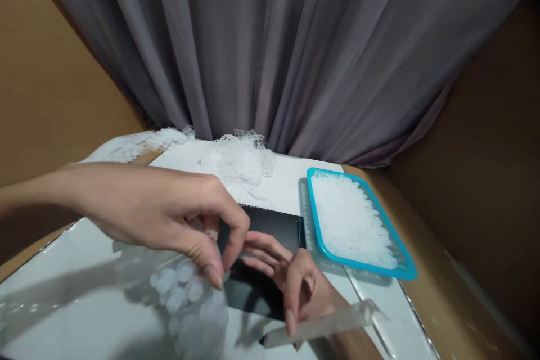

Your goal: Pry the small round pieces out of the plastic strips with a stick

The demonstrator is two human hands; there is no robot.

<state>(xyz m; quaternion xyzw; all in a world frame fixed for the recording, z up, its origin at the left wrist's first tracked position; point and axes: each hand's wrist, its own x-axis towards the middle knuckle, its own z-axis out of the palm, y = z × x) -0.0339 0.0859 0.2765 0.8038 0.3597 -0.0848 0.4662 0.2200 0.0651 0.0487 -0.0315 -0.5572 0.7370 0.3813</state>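
My left hand [169, 211] reaches in from the left with thumb and index finger pinched together. Whatever is between those fingertips is too small or hidden to make out. Just below it, a cluster of round, whitish translucent discs [181, 287] sits in a blurred heap. My right hand [291, 278] grips a pen-like translucent stick [320, 326] with a dark tip pointing left. Its other fingers are extended towards my left hand. Under both hands lies a dark, flat, rectangular sheet or pad [265, 225], partly covered by them.
A blue-rimmed basket [358, 267] full of small white pieces [350, 219] stands at the right. Clear, lacy plastic scraps [240, 160] lie at the back of the white tabletop [291, 166]. More whitish netting [135, 146] is at back left. Grey curtain [236, 45] and cardboard walls [50, 79] surround it.
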